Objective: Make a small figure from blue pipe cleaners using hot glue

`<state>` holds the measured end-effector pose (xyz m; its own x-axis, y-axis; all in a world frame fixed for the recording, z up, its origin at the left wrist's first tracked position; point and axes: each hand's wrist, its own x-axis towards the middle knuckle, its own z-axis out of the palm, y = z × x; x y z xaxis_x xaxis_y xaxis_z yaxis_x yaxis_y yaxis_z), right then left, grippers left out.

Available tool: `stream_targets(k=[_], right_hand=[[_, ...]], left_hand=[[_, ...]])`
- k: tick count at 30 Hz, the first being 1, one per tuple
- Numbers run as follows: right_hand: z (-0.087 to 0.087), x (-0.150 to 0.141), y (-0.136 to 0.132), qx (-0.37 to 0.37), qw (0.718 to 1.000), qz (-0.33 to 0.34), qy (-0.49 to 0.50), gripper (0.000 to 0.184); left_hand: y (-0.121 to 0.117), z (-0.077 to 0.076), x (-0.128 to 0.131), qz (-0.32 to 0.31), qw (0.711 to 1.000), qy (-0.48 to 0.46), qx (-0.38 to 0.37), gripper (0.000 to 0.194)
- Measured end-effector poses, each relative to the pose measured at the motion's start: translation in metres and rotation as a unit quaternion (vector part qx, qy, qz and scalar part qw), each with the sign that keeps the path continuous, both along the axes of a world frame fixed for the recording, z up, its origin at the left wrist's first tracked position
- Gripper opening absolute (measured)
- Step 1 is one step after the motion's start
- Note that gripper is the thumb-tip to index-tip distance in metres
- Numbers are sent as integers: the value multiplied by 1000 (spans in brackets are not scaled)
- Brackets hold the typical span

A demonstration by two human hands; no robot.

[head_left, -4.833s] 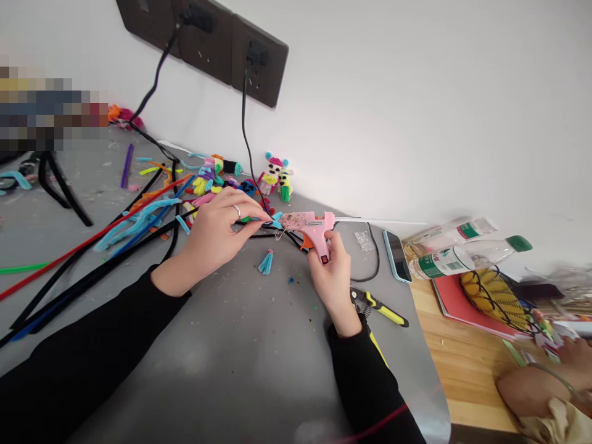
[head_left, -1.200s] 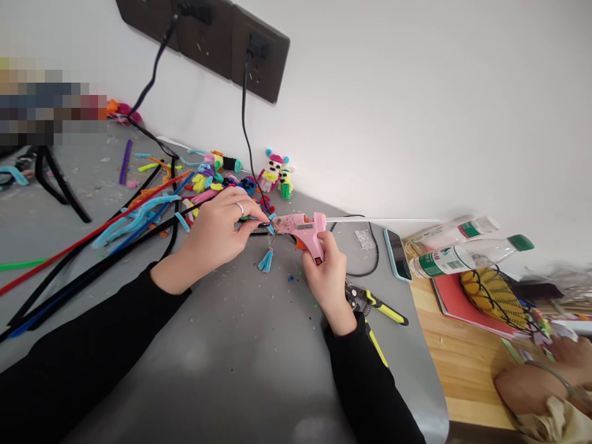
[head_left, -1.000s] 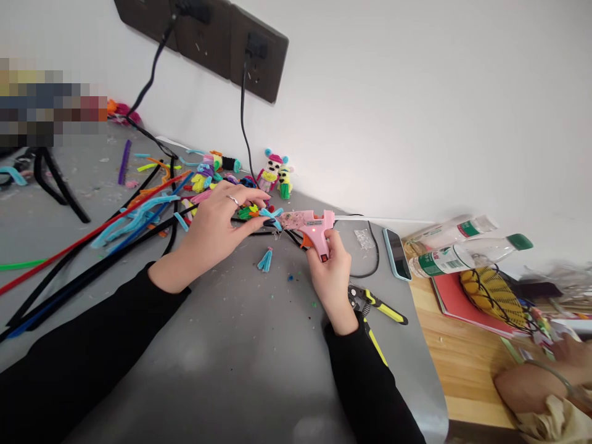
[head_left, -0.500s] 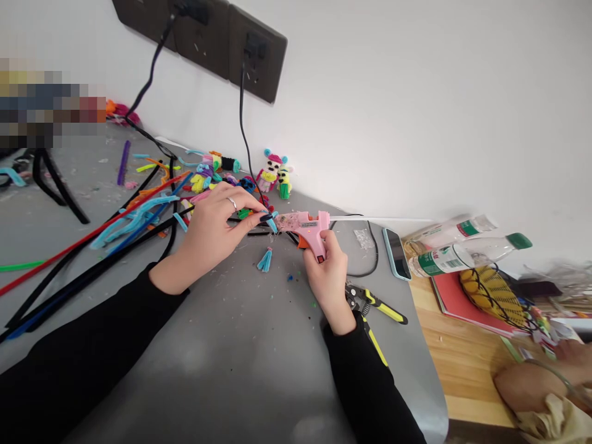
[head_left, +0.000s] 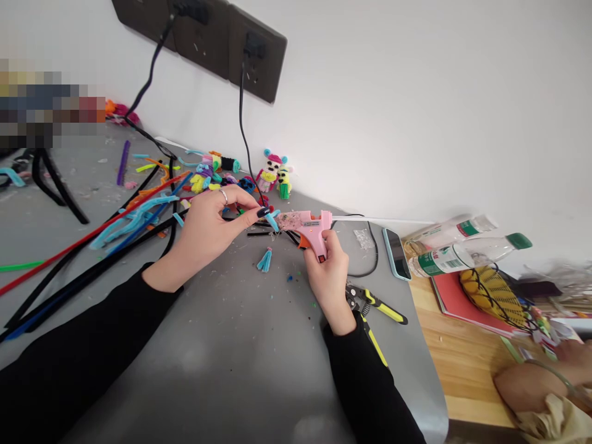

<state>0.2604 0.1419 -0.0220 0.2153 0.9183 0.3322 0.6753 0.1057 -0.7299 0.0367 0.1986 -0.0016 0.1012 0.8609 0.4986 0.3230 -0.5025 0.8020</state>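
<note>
Two hands work above a gray counter (head_left: 231, 370): the left hand (head_left: 210, 225) pinches a light-blue pipe cleaner piece (head_left: 272, 221) at the nozzle of a pink hot glue gun (head_left: 314, 231). Wrapped around the gun's handle is the right hand (head_left: 328, 271), above a small blue tassel's (head_left: 265, 261) right.

Your single head camera looks forward and down over both your hands (head_left: 213, 231), the table (head_left: 222, 357) and wall (head_left: 393, 111).

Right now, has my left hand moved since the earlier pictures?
Yes, the left hand has shifted slightly left, judged against the dark socket panel.
</note>
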Motion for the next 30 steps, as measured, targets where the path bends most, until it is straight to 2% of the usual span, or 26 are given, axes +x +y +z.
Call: stream_targets(k=[5, 9, 14, 20, 30], right_hand=[[-3, -2, 0, -19, 1000, 18, 0, 19], [-2, -3, -1, -10, 1000, 11, 6, 15], [2, -3, -2, 3, 1000, 12, 17, 12], [-2, -4, -1, -19, 999, 29, 12, 15], [0, -4, -1, -10, 1000, 9, 18, 15]], left_hand=[[-3, 1, 4, 33, 995, 52, 73, 14], [-4, 0, 5, 31, 992, 70, 100, 16], [-4, -1, 5, 25, 990, 84, 108, 17], [-3, -5, 6, 42, 990, 92, 101, 15], [-2, -2, 3, 38, 989, 104, 95, 18]])
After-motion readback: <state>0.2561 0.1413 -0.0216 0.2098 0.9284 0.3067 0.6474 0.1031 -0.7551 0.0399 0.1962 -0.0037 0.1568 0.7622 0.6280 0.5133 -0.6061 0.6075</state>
